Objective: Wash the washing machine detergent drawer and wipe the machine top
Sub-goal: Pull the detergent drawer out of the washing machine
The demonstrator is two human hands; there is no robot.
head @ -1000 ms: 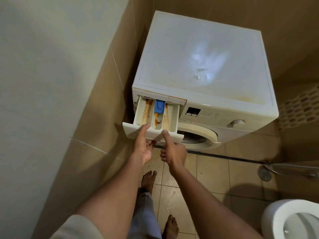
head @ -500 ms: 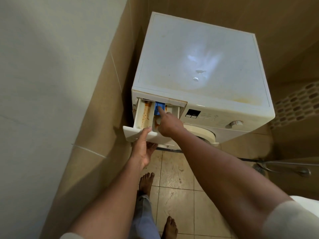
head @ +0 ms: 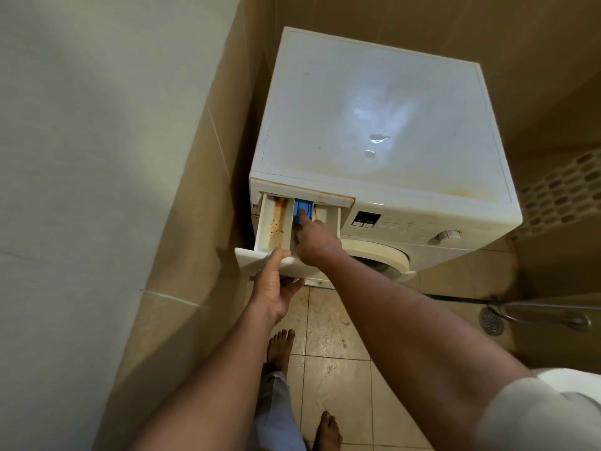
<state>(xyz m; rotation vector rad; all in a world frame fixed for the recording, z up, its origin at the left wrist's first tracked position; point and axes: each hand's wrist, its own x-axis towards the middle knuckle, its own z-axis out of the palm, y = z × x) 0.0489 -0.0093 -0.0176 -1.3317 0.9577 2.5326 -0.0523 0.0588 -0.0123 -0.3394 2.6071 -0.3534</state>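
Two hands work your stained white plastic detergent drawer (head: 272, 224), which juts from the upper-left front of the white washing machine (head: 374, 92). Your left hand (head: 276, 288) clasps its front panel, and your right hand (head: 317, 242) presses a straight forefinger onto the blue release tab (head: 304, 208). Expect light, rigid, slimy plastic; support it underneath.

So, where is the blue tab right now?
Head view: the blue tab sits in the middle compartment of the pulled-out drawer, at the washer's upper left front, touched by the index finger of the right hand; the left hand holds the drawer front.
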